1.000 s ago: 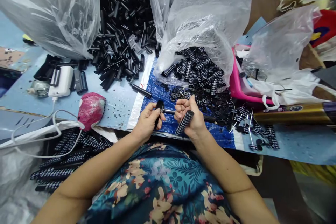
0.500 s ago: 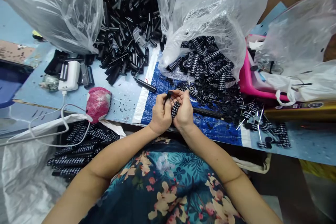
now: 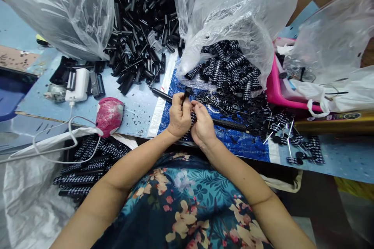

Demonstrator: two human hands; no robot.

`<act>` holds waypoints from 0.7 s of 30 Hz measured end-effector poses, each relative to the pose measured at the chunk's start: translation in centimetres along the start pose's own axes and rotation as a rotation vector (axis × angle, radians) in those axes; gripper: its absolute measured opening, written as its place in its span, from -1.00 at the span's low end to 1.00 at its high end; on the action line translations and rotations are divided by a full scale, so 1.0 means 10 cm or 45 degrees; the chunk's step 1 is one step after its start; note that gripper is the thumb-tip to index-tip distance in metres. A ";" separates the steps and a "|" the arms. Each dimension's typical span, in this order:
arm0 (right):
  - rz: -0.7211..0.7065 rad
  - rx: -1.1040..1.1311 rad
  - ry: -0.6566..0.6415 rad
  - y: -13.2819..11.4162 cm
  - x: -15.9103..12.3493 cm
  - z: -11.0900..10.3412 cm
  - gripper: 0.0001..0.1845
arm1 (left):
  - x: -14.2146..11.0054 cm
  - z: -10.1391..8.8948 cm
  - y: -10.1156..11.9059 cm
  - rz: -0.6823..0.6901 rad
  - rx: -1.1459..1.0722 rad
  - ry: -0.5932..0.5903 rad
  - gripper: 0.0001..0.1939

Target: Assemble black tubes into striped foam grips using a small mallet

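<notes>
Both hands are together over the blue sheet (image 3: pixel 230 144) at the table's front edge. My left hand (image 3: pixel 179 118) is closed round a slim black plastic piece (image 3: pixel 187 93), whose end sticks up past the thumb. My right hand (image 3: pixel 204 124) is cupped with its fingers wrapped round a black roller-like part with pale squares (image 3: pixel 193 117). Most of that part is hidden between the palms, and I cannot tell whether the two pieces touch. Behind my left hand lies a black rod (image 3: pixel 161 94). A dark textured rod (image 3: pixel 229 125) is to the right of my right hand.
Black plastic pieces (image 3: pixel 140 42) are heaped at the back. Patterned rollers (image 3: pixel 228 68) spill from a clear bag (image 3: pixel 233 15). A pink bin (image 3: pixel 271 85) and loose metal-pinned parts (image 3: pixel 289 140) are at right. A pink wrapped object (image 3: pixel 109 116) and white cable (image 3: pixel 70 132) are at left.
The black piece in my left hand now stands more upright and higher. My right fingers have closed further over the patterned part, so less of it shows.
</notes>
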State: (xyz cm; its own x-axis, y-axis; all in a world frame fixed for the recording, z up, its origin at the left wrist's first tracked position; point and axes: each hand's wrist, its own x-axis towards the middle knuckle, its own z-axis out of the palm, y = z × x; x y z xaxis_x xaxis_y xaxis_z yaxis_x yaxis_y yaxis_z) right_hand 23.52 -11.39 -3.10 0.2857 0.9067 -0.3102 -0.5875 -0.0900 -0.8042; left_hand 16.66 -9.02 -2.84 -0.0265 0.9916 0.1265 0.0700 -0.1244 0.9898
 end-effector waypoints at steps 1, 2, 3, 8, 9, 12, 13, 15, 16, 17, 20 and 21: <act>0.026 0.015 -0.009 -0.02 0.02 0.00 -0.76 | -0.01 0.00 0.03 0.028 -0.040 0.004 -0.86; 0.067 0.026 -0.020 -0.04 0.05 -0.01 -0.74 | -0.03 -0.02 0.06 0.061 -0.073 0.002 -0.86; 0.117 0.035 -0.030 -0.07 0.07 -0.02 -0.72 | -0.06 -0.04 0.10 0.077 -0.097 0.001 -0.85; -0.058 -0.045 -0.048 -0.29 0.15 -0.05 -0.69 | -0.30 -0.24 0.22 -0.166 0.008 -0.193 -0.71; -0.142 -0.085 -0.068 -0.33 0.15 -0.05 -0.69 | -0.35 -0.27 0.22 -0.243 0.003 -0.295 -0.68; -0.162 -0.088 -0.104 -0.36 0.12 -0.04 -0.63 | -0.44 -0.33 0.17 -0.376 -0.093 -0.469 -0.68; -0.093 -0.050 -0.107 -0.35 0.10 -0.05 -0.58 | -0.45 -0.33 0.15 -0.372 -0.092 -0.439 -0.69; 0.083 0.009 -0.148 -0.32 0.03 -0.09 -0.48 | -0.46 -0.35 0.13 -0.310 -0.017 -0.317 -0.71; 0.150 0.014 -0.186 -0.30 0.00 -0.11 -0.46 | -0.45 -0.36 0.12 -0.271 0.039 -0.280 -0.73; 0.185 0.002 -0.222 -0.28 -0.04 -0.13 -0.46 | -0.45 -0.36 0.13 -0.234 0.091 -0.273 -0.75; 0.153 -0.027 -0.185 -0.27 -0.09 -0.20 -0.55 | -0.45 -0.36 0.15 -0.147 0.140 -0.372 -0.79; 0.152 -0.015 -0.136 -0.29 -0.08 -0.22 -0.56 | -0.46 -0.35 0.16 -0.141 0.126 -0.403 -0.81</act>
State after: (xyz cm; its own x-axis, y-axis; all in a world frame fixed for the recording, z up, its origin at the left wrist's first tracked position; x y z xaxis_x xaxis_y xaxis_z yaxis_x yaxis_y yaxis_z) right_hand 26.61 -12.77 -1.64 0.1318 0.9278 -0.3489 -0.6031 -0.2043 -0.7710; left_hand 13.40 -13.88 -1.56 0.2703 0.9625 -0.0235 0.1805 -0.0267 0.9832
